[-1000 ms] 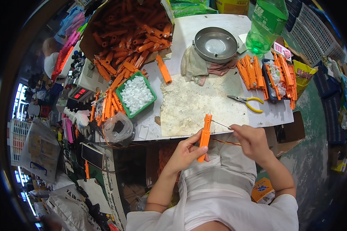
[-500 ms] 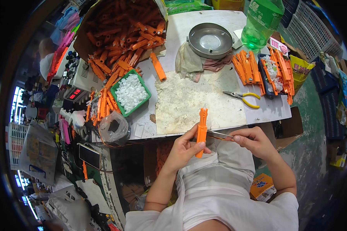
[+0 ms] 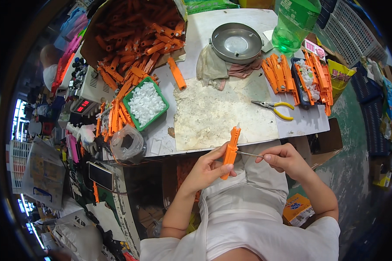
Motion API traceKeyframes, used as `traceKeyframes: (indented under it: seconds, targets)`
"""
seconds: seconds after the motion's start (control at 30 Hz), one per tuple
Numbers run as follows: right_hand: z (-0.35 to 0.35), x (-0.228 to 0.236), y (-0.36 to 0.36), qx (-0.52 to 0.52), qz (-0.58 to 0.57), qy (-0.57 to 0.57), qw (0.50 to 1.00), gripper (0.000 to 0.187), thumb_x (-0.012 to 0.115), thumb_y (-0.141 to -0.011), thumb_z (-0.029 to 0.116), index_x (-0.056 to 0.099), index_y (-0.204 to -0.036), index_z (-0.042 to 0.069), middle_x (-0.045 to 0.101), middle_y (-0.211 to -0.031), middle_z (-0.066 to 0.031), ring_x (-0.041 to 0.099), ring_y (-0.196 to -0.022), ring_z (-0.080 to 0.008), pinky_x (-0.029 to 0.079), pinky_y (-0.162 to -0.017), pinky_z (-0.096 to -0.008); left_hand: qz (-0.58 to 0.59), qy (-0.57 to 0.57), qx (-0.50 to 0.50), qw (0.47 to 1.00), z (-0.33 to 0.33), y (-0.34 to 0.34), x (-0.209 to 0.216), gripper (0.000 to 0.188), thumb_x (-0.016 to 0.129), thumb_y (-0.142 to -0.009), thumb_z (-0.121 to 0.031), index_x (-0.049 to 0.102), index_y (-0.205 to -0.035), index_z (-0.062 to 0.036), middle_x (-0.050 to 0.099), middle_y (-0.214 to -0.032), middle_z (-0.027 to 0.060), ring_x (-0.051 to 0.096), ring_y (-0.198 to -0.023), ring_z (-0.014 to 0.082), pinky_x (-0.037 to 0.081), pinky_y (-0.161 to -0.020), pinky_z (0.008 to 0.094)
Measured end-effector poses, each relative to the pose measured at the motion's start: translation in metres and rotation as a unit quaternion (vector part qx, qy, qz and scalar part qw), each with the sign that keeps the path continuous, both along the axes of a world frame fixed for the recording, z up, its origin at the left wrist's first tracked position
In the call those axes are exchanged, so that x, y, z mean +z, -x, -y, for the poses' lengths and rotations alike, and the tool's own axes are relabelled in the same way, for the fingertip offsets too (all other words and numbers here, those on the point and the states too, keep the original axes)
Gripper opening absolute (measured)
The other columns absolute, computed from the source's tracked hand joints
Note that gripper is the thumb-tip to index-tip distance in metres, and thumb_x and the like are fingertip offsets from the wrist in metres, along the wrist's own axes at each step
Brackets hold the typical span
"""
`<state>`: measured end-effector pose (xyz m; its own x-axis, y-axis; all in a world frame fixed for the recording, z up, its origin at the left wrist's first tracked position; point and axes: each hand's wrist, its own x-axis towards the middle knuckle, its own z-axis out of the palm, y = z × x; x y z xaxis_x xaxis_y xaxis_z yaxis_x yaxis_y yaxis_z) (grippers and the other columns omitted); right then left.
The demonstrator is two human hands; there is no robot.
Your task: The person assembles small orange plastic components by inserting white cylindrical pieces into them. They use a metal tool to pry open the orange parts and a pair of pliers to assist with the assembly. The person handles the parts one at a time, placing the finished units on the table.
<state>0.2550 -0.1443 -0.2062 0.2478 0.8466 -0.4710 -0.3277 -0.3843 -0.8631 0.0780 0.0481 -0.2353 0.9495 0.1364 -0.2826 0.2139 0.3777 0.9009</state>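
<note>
My left hand (image 3: 207,171) is closed around the lower part of a long orange plastic part (image 3: 231,152), just off the table's front edge. The part stands nearly upright, its top leaning right, with a small pale tip at its upper end. My right hand (image 3: 284,160) pinches a thin metal rod-like tool (image 3: 250,154). The tool's far end meets the right side of the orange part; whether it goes inside, I cannot tell. Beyond my hands lie yellow-handled pliers (image 3: 274,108), and a green tray (image 3: 165,102) of small white plastic pieces stands at the left.
A large box (image 3: 181,8) spills orange parts at the back left. A metal bowl (image 3: 236,43) rests beside a cloth (image 3: 211,67); a green bottle (image 3: 294,26) stands behind. More orange parts (image 3: 279,74) lie at right by a dark tray. A clear plastic bag (image 3: 127,143) hangs at the front left.
The orange part has tilted, its top moving right and slightly down. The tool stays against its right side, and my right hand has barely shifted.
</note>
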Motion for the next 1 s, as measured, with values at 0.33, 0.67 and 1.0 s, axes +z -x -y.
traceKeyframes:
  seconds: [0.33,0.67,1.0]
  targets:
    - [0.0,0.002,0.024,-0.011,0.412,-0.11,0.904,0.016,0.06,-0.087,0.01,0.066,-0.1,0.001,0.064,-0.073,-0.0148,0.06,-0.057,-0.0265,0.045,-0.053,-0.0317,0.072,0.065,0.091,0.991,0.01,-0.009,-0.019,0.063,0.061,-0.09,-0.017,0.029,-0.142,-0.0006,0.057,-0.116,0.0199,0.065,-0.092,0.0278,0.055,-0.081,0.0359]
    - [-0.002,0.007,0.017,0.063,0.242,-0.019,0.968,0.02,0.058,-0.092,0.019,0.068,-0.1,0.004,0.057,-0.061,-0.0079,0.046,-0.052,-0.0114,0.037,-0.049,-0.0264,0.056,0.058,0.072,0.994,0.003,-0.007,-0.019,0.063,0.055,-0.093,-0.019,0.022,-0.145,-0.0057,0.058,-0.116,0.0269,0.066,-0.093,0.0298,0.053,-0.082,0.0366]
    - [0.005,-0.017,0.034,0.063,0.561,-0.156,0.811,0.02,0.06,-0.086,0.012,0.063,-0.105,0.007,0.052,-0.06,-0.0037,0.05,-0.049,-0.0129,0.039,-0.046,-0.0289,0.032,0.039,0.052,0.997,0.0,-0.003,-0.023,0.063,0.059,-0.092,-0.019,0.027,-0.145,-0.0061,0.059,-0.115,0.0259,0.067,-0.089,0.0287,0.052,-0.082,0.0361]
